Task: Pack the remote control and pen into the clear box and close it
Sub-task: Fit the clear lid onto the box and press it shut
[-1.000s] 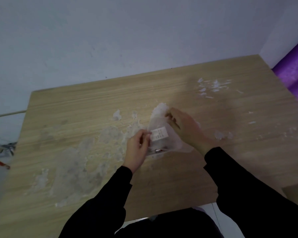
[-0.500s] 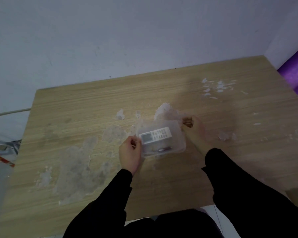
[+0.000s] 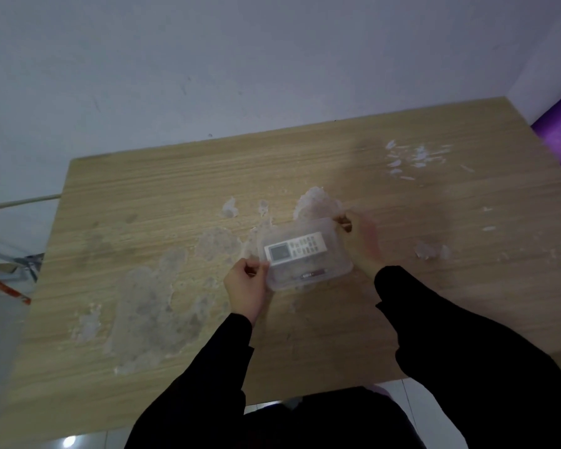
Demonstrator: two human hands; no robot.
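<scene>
Two bare hands reach forward from black sleeves, set apart at opposite ends of one object.

The left hand (image 3: 245, 284) is curled, its fingers (image 3: 251, 268) and thumb pinched together on an edge at its own side, knuckles up. The right hand (image 3: 360, 243) lies farther forward, blurred, its fingertips (image 3: 344, 222) bent and gripping the far corner. Both forearms angle inward from the lower edge of the head view.

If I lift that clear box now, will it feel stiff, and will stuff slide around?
The clear box looks thin-walled, so probably light and slightly flexible. The remote control and pen lie loose inside and would likely slide if tilted. Its smooth plastic may be slippery.
</scene>
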